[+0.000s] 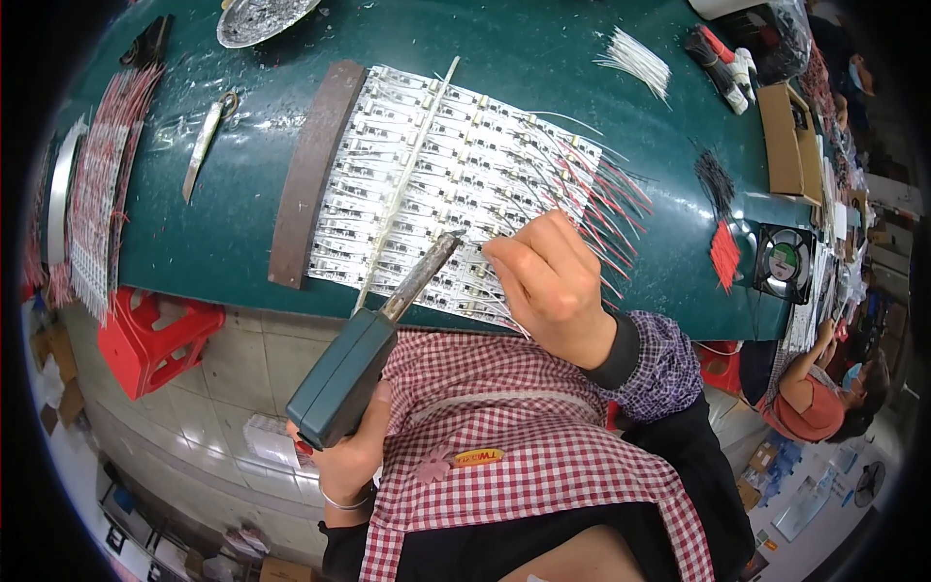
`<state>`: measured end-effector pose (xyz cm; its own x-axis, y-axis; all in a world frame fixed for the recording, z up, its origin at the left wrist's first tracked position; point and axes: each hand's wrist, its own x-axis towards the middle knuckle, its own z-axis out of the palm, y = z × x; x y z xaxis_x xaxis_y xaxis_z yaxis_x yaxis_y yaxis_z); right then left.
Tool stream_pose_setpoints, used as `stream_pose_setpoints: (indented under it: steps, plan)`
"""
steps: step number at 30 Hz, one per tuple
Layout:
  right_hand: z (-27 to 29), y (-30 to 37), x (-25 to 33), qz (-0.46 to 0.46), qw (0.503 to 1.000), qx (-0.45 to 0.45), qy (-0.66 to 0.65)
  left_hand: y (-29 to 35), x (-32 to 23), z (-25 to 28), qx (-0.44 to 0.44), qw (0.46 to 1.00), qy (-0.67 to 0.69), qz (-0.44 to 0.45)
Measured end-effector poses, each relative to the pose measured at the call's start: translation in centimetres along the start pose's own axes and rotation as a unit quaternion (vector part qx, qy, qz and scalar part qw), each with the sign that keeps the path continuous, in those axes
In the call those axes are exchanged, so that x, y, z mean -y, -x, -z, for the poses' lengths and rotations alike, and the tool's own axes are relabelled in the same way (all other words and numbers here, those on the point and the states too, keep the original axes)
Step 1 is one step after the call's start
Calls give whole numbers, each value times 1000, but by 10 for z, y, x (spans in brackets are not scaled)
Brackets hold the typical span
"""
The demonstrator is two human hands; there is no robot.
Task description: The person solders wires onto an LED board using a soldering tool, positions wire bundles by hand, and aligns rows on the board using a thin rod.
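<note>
My left hand (356, 454) is wrapped round the dark green body of a soldering gun (341, 376). Its metal tip reaches up and right onto a sheet of small white circuit boards (464, 136), close to my right fingertips. My right hand (553, 281) is closed in a pinch over the sheet's near right part; what lies between the fingertips is too small to make out. Thin red, black and white wires (621, 218) fan out from the sheet's right side, partly hidden by that hand. A pale solder-like strand (412, 179) lies across the boards.
A brown bar (312, 175) borders the sheet's left side. Farther left lie scissors (202, 150) and wired board strips (102, 194). White wires (635, 63), black wires (715, 179), red wires (723, 255), a fan (784, 264) and a cardboard box (787, 141) are at right. Another person (819, 398) works beyond.
</note>
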<state>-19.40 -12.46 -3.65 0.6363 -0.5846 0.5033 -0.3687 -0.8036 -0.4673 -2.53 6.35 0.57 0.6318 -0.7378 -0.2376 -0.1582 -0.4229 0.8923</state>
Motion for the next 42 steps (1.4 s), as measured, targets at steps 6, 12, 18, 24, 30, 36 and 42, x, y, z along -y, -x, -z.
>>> stream_pose_setpoints:
  steps: [6,12,18,24,30,36,42]
  plan:
    - [1,1,2,-10,1000,16,1,3,0,3,-2,1000,9,14]
    - [1,0,4,-12,1000,16,4,8,20,9,36,995,-54,-74]
    - [2,0,3,-14,999,29,9,9,22,9,60,998,11,-21]
    - [2,0,4,-22,999,36,6,8,25,11,63,994,-26,-90]
    - [4,0,4,-29,999,39,3,17,14,6,-13,993,101,54]
    - [11,3,3,-52,998,35,6,13,9,-4,-22,991,119,49]
    - [54,0,-2,-92,993,-1,-74,6,-5,-2,-52,978,185,85]
